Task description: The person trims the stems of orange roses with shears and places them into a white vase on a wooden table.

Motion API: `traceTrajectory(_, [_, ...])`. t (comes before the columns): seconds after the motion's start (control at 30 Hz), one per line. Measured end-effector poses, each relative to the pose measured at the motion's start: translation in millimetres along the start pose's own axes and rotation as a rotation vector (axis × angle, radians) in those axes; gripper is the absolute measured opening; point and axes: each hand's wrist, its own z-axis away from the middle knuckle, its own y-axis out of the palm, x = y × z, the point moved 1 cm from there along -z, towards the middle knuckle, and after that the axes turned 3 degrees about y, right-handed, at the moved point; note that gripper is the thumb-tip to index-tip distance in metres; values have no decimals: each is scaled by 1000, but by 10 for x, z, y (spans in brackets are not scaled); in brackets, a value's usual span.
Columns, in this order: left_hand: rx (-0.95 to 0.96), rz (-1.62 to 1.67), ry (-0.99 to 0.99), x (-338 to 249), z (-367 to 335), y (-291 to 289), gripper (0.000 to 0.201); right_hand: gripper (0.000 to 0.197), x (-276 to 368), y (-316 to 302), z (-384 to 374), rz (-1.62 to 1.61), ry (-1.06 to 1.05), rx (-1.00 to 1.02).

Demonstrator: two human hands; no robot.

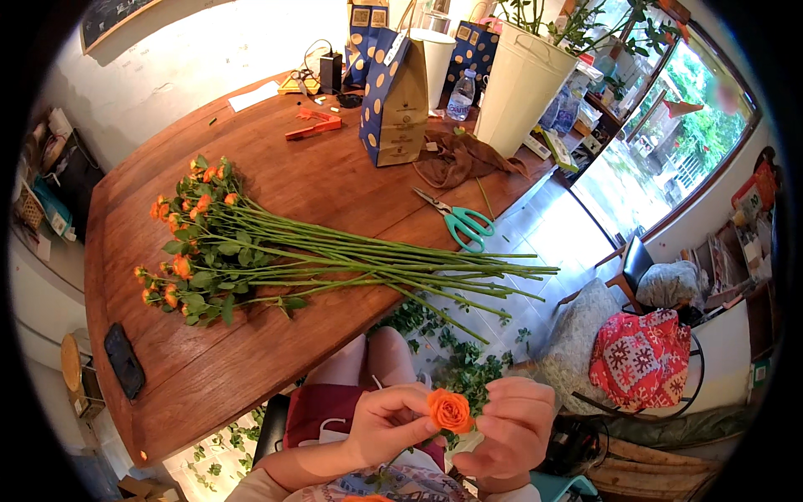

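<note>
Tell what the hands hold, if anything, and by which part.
The left hand pinches a round orange rose at or behind its bloom's left edge; whether the right hand holds it is unclear.

Smooth wood table (280,186); matt paper bag (401,121); clear plastic bottle (461,99); scissors (448,212) metal-bladed, plastic-handled; rough cloth rag (464,159); matt rose (450,410).

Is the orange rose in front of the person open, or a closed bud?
Open: the orange rose by the left hand shows outer petals spread around a coiled centre.
</note>
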Motion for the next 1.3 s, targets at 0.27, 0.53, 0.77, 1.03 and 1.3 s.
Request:
traceTrajectory(0.27, [93, -110, 198, 43, -45, -48, 15, 28, 46, -21, -32, -4, 2, 90])
traceTrajectory(0.53, [0, -206, 112, 79, 15, -91, 13, 25, 62, 37, 48, 293, -125, 101])
traceTrajectory(0.77, [6, -129, 141, 74, -5, -44, 14, 26, 200, 37, 164, 502, -121, 130])
traceTrajectory(1.03, [75, -73, 221, 117, -38, -3, 14, 26, 191, 46, 282, 495, -108, 39])
traceTrajectory(1.3, [57, -131, 241, 145, -40, -33, 12, 24, 2, 28, 218, 289, -180, 110])
